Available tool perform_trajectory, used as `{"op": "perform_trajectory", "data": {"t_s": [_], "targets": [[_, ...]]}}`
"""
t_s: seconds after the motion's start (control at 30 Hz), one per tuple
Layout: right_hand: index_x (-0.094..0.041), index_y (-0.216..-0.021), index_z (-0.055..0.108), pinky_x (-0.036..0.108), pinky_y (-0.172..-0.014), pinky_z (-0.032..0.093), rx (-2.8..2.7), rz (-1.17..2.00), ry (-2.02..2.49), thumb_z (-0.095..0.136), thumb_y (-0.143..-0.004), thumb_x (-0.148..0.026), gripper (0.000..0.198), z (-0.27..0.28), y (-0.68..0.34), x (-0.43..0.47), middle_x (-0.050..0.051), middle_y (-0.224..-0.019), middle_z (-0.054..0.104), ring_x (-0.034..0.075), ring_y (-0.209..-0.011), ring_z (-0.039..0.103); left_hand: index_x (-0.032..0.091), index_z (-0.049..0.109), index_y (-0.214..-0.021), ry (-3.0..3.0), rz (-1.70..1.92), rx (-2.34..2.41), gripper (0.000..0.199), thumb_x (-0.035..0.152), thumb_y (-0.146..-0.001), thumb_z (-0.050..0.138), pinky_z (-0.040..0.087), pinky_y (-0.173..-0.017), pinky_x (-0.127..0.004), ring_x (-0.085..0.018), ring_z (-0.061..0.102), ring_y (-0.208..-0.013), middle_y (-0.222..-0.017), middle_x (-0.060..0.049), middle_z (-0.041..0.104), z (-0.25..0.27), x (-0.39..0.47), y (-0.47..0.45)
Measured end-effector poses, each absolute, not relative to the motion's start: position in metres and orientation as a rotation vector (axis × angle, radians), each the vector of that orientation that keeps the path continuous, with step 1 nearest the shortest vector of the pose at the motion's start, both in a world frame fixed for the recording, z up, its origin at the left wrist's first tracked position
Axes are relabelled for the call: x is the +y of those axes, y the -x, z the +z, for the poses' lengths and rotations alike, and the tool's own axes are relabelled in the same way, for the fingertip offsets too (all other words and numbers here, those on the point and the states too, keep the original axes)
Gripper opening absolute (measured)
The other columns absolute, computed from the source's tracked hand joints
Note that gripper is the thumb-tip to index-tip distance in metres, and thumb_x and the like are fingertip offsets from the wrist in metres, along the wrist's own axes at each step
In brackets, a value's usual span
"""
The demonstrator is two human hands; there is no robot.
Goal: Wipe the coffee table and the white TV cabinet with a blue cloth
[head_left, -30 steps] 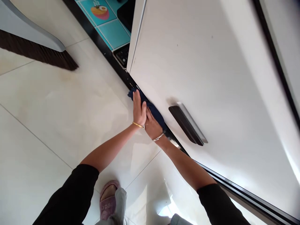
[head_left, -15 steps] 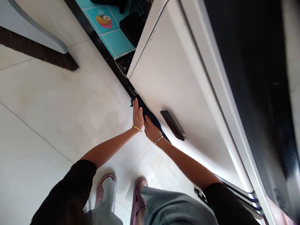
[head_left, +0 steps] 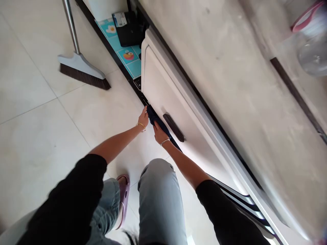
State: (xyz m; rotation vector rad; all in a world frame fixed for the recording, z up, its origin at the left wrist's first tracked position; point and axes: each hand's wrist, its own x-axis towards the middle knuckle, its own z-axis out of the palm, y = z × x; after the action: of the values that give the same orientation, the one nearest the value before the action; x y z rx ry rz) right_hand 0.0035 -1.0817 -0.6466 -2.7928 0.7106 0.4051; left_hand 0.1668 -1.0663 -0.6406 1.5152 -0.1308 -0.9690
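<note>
Dark blue cloth lies along the bottom edge of the white cabinet door, at the floor. Left hand presses it flat-fingered; right hand grasps its near end. Broom stands far left.

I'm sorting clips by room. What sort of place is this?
Probably a home kitchen: a white cabinet door under a pale countertop, a tiled floor, and a broom standing nearby.
</note>
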Motion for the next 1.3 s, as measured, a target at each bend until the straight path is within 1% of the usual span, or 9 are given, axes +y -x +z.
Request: {"op": "perform_trajectory", "data": {"t_s": [0.17, 0.27, 0.37, 0.6, 0.7, 0.8, 0.97, 1.07, 1.3], "targets": [[0.002, -0.152, 0.045, 0.038, -0.131, 0.029, 0.703, 0.403, 2.826, 0.051, -0.09, -0.005, 0.063, -0.647, -0.004, -1.082, 0.022, -0.168, 0.028, 0.028, -0.158, 0.034, 0.017, 0.066, -0.132, -1.51, -0.866, 0.161, 0.043, 0.011, -0.089, 0.061, 0.04, -0.122, -0.041, -0.024, 0.056, -0.139, -0.145, -0.014, 0.063, -0.628, -1.09, -0.153], [0.001, -0.151, 0.046, 0.04, -0.13, 0.03, 0.668, 0.374, 2.86, 0.052, -0.092, -0.004, 0.06, -0.646, -0.002, -1.082, 0.022, -0.168, 0.03, 0.03, -0.157, 0.034, 0.017, 0.07, -0.12, -1.441, -0.846, 0.263, 0.037, 0.009, -0.085, 0.064, 0.051, -0.11, -0.04, -0.021, 0.069, -0.118, -0.125, -0.012, 0.073, -0.632, -1.097, -0.159], [0.001, -0.148, 0.05, 0.041, -0.13, 0.031, 0.637, 0.367, 2.876, 0.051, -0.094, -0.006, 0.054, -0.647, 0.0, -1.082, 0.022, -0.165, 0.037, 0.03, -0.157, 0.034, 0.018, 0.07, -0.112, -1.363, -0.849, 0.305, 0.033, 0.008, -0.081, 0.066, 0.056, -0.1, -0.036, -0.015, 0.073, -0.097, -0.105, -0.007, 0.075, -0.641, -1.1, -0.165], [0.009, -0.141, 0.056, 0.036, -0.126, 0.037, 0.559, 0.35, 2.823, 0.04, -0.094, 0.002, 0.051, -0.654, 0.004, -1.086, 0.026, -0.158, 0.048, 0.03, -0.152, 0.044, 0.023, 0.064, -0.104, -1.32, -0.803, 0.333, 0.03, 0.012, -0.079, 0.076, 0.052, -0.099, -0.025, -0.009, 0.068, -0.097, -0.094, 0.001, 0.064, -0.668, -1.11, -0.158], [0.004, -0.145, 0.055, 0.037, -0.127, 0.039, 0.514, 0.424, 2.802, 0.04, -0.088, 0.005, 0.059, -0.648, 0.004, -1.089, 0.022, -0.156, 0.052, 0.027, -0.153, 0.043, 0.024, 0.059, -0.099, -1.374, -0.787, 0.381, 0.027, 0.021, -0.08, 0.078, 0.05, -0.093, -0.023, -0.008, 0.064, -0.095, -0.093, 0.003, 0.056, -0.672, -1.112, -0.156], [-0.002, -0.146, 0.055, 0.039, -0.127, 0.042, 0.513, 0.508, 2.802, 0.042, -0.087, 0.003, 0.06, -0.637, 0.004, -1.089, 0.018, -0.155, 0.055, 0.025, -0.152, 0.044, 0.023, 0.057, -0.09, -1.402, -0.832, 0.395, 0.027, 0.035, -0.081, 0.079, 0.049, -0.085, -0.022, -0.009, 0.061, -0.091, -0.088, 0.004, 0.051, -0.673, -1.111, -0.156], [-0.008, -0.147, 0.055, 0.036, -0.108, 0.06, 0.67, 0.516, 2.801, 0.048, -0.093, -0.005, 0.055, -0.631, 0.011, -1.083, 0.018, -0.161, 0.048, 0.025, -0.142, 0.057, 0.023, 0.049, -0.081, -1.369, -0.966, 0.396, 0.04, 0.055, -0.082, 0.075, 0.046, -0.068, -0.021, -0.009, 0.055, -0.072, -0.074, 0.007, 0.044, -0.683, -1.11, -0.149], [-0.009, -0.147, 0.055, 0.033, -0.101, 0.063, 0.68, 0.426, 2.791, 0.045, -0.094, -0.004, 0.054, -0.638, 0.02, -1.081, 0.017, -0.161, 0.048, 0.024, -0.14, 0.059, 0.024, 0.045, -0.082, -1.353, -0.992, 0.423, 0.044, 0.06, -0.084, 0.071, 0.046, -0.065, -0.021, -0.009, 0.054, -0.068, -0.071, 0.007, 0.044, -0.693, -1.112, -0.144], [-0.015, -0.147, 0.057, 0.037, -0.108, 0.059, 0.734, 0.188, 2.763, 0.04, -0.095, -0.003, 0.056, -0.656, 0.025, -1.077, 0.013, -0.159, 0.051, 0.024, -0.133, 0.064, 0.024, 0.051, -0.083, -1.304, -1.164, 0.408, 0.038, 0.054, -0.085, 0.074, 0.044, -0.062, -0.02, -0.009, 0.058, -0.072, -0.072, 0.006, 0.05, -0.707, -1.106, -0.16]]}}
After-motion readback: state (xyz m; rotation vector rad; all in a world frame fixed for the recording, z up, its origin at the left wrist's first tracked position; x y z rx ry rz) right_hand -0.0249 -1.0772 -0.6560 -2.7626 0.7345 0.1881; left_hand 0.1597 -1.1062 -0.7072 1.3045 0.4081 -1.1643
